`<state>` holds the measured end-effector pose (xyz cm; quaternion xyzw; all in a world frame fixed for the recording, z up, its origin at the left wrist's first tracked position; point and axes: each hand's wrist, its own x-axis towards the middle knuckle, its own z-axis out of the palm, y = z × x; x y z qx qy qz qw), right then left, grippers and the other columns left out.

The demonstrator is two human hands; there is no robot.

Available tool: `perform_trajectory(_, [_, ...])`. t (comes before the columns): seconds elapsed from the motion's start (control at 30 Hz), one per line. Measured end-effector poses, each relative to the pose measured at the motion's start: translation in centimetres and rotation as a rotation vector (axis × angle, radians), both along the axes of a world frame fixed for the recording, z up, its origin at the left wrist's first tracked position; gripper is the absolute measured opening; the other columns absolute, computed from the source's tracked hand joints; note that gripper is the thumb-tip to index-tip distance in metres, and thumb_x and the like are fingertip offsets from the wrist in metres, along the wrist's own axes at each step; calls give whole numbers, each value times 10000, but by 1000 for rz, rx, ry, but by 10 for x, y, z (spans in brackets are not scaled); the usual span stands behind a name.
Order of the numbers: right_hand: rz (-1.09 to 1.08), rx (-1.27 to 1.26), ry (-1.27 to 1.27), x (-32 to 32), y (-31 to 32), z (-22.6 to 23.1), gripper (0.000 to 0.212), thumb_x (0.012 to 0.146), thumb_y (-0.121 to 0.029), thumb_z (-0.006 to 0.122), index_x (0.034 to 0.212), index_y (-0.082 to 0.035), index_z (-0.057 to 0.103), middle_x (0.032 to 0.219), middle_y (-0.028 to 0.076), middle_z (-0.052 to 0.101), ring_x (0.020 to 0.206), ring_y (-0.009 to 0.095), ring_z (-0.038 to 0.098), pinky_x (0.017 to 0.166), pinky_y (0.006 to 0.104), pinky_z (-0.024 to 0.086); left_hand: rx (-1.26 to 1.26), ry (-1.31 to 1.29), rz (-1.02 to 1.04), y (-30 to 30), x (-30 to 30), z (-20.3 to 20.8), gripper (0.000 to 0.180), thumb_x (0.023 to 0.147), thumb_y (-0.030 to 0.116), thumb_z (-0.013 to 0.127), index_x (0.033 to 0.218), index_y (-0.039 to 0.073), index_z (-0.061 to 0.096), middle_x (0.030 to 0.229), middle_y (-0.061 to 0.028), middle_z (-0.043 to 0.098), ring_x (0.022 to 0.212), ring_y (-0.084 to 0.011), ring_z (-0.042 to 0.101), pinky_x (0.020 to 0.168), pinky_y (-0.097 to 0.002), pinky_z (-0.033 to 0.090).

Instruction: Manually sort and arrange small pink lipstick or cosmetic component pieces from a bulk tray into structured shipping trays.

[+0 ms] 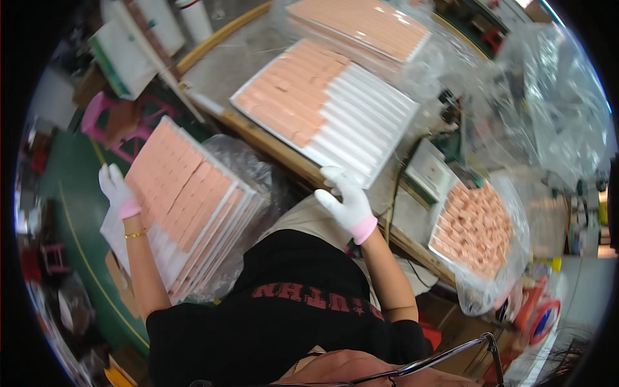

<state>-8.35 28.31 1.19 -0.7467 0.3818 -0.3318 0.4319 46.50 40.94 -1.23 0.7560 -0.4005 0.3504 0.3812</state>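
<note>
My left hand [118,191], in a white glove with a pink cuff, is beside the left edge of a stack of trays [184,187]. Its fingers are stretched out and a little apart, and I see nothing held in them. Rows of peach-coloured small pieces cover most of the top tray, with a bare white strip at its near end. Similarly gloved, my right hand [348,201] is open, thumb and fingers spread, by the near corner of a white ridged tray [364,116] on the table. Peach pieces [290,90] fill the left part of that tray; its right part shows bare grooves.
Behind the ridged tray lies a filled, plastic-wrapped tray stack [361,29]. A heap of loose peach pieces [474,226] sits at right beside a small white-and-green device [429,171]. Clear plastic sheeting [548,97] is bunched at far right. A pink stool [122,126] stands left.
</note>
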Motion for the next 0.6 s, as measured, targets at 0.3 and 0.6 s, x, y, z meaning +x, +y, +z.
perform_trajectory(0.3, [-201, -47, 40, -79, 24, 5, 407, 812, -142, 675, 1175, -2, 554, 1116, 159, 572, 1004, 283, 572, 871, 336, 464, 683, -331, -1338, -243, -338, 47, 295, 761, 88, 627, 1048, 33, 590, 1018, -140, 600, 990, -326, 538, 867, -411, 439])
perform_trajectory(0.6, [-977, -372, 204, -252, 24, -4, 281, 791, -72, 659, 1063, -14, 623, 950, 115, 632, 860, 243, 602, 789, 324, 477, 864, -412, -1414, -291, -336, 27, 262, 689, 96, 669, 941, 74, 604, 906, -137, 567, 907, -335, 526, 803, -423, 439])
